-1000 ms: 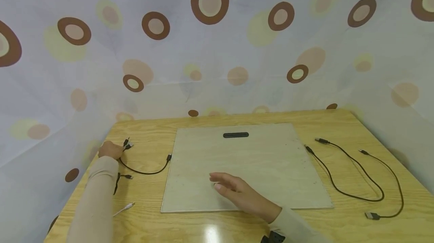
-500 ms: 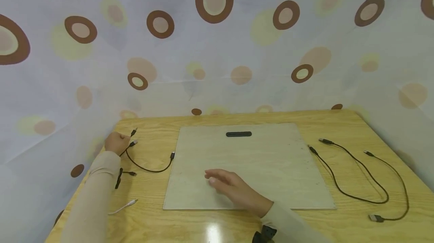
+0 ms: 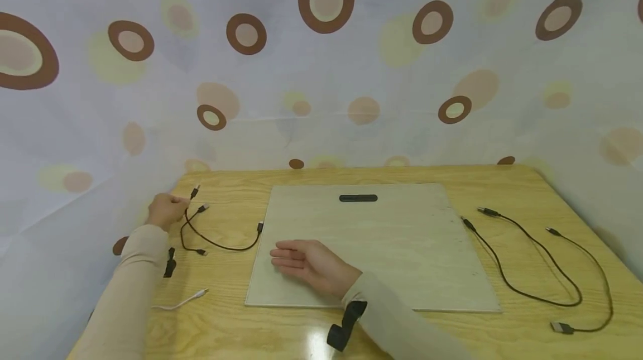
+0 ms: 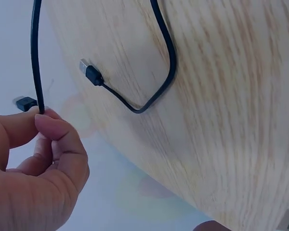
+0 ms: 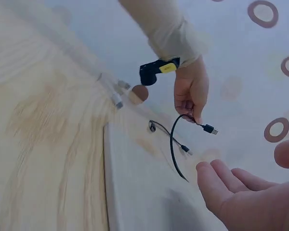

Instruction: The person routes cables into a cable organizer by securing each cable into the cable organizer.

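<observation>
In the head view my left hand [image 3: 168, 210] is at the table's far left, pinching a black USB cable [image 3: 221, 244] just behind one plug. The left wrist view shows thumb and forefinger on the cable [image 4: 36, 57], its plug [image 4: 25, 103] sticking out beyond them. The other end of this cable lies by the board's left edge. A second short black USB cable [image 3: 183, 237] lies beside it; its metal-tipped plug [image 4: 93, 74] rests on the wood. My right hand [image 3: 313, 268] is over the left part of the pale board [image 3: 382, 248], fingers extended, holding nothing.
A white cable [image 3: 181, 303] lies at the front left, partly hidden by the left sleeve. Two black USB cables [image 3: 532, 294] [image 3: 600, 270] lie right of the board. A black oblong piece [image 3: 358, 198] marks the board's far edge. A patterned curtain [image 3: 321, 86] surrounds the wooden table.
My left hand has lifted the black cable's plug end, pulling it apart from the second cable. My right hand has moved left across the board and turned its palm more upward.
</observation>
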Available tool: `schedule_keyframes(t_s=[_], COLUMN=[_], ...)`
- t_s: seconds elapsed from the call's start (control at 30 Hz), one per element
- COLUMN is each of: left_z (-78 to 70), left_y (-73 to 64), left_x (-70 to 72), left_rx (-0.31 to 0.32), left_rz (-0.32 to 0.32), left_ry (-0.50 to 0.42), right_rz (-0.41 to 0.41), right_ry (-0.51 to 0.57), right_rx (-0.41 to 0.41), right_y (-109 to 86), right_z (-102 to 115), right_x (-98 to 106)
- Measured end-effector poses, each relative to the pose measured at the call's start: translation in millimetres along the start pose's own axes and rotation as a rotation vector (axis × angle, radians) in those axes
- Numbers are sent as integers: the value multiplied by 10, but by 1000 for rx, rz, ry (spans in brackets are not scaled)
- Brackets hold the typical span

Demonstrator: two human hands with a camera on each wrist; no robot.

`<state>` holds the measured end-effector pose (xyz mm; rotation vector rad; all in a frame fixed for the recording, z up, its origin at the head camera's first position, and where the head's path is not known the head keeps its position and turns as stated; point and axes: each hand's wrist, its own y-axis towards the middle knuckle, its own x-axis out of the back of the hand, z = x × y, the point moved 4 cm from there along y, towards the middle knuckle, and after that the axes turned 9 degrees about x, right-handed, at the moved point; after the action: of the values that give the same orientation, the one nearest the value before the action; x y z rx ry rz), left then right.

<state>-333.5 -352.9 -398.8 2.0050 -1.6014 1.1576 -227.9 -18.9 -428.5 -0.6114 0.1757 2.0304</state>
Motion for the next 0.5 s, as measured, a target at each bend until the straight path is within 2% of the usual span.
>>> schedule_keyframes(t_s=[0.13,0.27,0.5], left_z=[-5,-46,-72], left_y=[-43,-97,-143], left_x=[18,39,83], left_rx=[35,50,51], left_rz=[39,91,100], left_ry=[-30,-58,-103], right_rz=[-22,-53,-77], right_ry=[170,260,304], right_rx=[-40,-86,-113], right_y=[167,264,414], right_z=[-91,-231,-368], right_x=[-108,-213,-332])
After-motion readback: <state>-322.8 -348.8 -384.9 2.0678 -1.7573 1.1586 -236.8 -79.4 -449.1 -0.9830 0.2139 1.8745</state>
